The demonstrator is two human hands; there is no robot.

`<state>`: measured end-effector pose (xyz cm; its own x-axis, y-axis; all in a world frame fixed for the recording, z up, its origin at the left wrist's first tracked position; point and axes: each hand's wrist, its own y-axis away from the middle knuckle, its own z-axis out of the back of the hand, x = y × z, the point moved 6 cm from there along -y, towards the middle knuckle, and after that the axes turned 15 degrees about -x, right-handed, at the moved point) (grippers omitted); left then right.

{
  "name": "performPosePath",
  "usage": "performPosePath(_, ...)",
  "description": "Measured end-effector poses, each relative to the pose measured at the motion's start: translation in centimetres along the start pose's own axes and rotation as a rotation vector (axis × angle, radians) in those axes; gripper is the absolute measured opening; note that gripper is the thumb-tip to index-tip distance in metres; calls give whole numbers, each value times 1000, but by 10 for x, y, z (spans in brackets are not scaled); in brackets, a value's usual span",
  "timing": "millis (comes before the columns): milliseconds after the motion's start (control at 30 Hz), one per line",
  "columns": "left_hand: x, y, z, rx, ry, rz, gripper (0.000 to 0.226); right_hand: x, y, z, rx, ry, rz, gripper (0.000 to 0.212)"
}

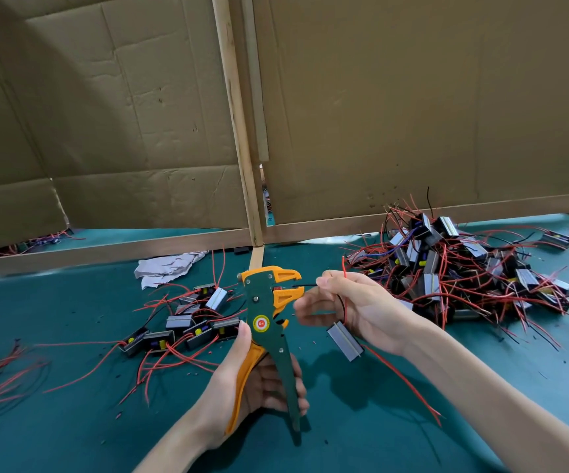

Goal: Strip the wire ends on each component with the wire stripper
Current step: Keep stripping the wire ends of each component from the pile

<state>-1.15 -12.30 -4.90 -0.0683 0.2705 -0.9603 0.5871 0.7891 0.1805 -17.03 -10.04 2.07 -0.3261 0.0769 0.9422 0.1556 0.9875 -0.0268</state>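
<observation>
Wire stripper [257, 308] stands nearly upright in front of you, its handles running down through your left hand [266, 384] and its orange jaws facing right, toward your other hand. Your left hand wraps both handles loosely, thumb up along the body, and the handles are spread apart, so the jaws look unsqueezed. Just to the right, level with the jaws, your right hand [371, 312] pinches the black wire [305, 285] between thumb and fingertips. That wire runs roughly level from your fingers leftward, and its free end reaches into the gap between the jaws; how deep it sits I cannot tell. The component [344, 340] hangs below your right hand by its leads, clear of the desk [71, 421], with its red wire [345, 268] poking up past your fingers. The move ahead likely turns on keeping the black wire in line with the jaw opening while your left hand squeezes. More components lie in a big pile [464, 268] to the right and a smaller group [187, 322] to the left.
</observation>
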Motion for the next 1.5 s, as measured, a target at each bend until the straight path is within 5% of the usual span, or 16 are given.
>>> performPosePath(167,-1,1,-2,-40,-32,-44,88,2,1,-1,-3,-17,0,24)
performPosePath(367,4,3,1,-271,-34,-76,87,-2,2,-4,29,6,-15,25)
performPosePath(667,-8,-3,2,-175,184,-110,86,2,-2,11,-145,96,-60,26)
performPosePath(867,-8,-4,6,-246,249,-93,86,-4,-2,15,-75,118,-109,6)
performPosePath(1100,-9,-4,10,-304,243,-96,84,-17,-12,23,-93,452,33,23)
performPosePath(1333,-9,-3,10,-299,204,-103,87,-25,-16,25,-186,419,92,16)
performPosePath(1500,-11,-3,11,-295,181,-107,88,-32,-15,25,-98,463,18,18)
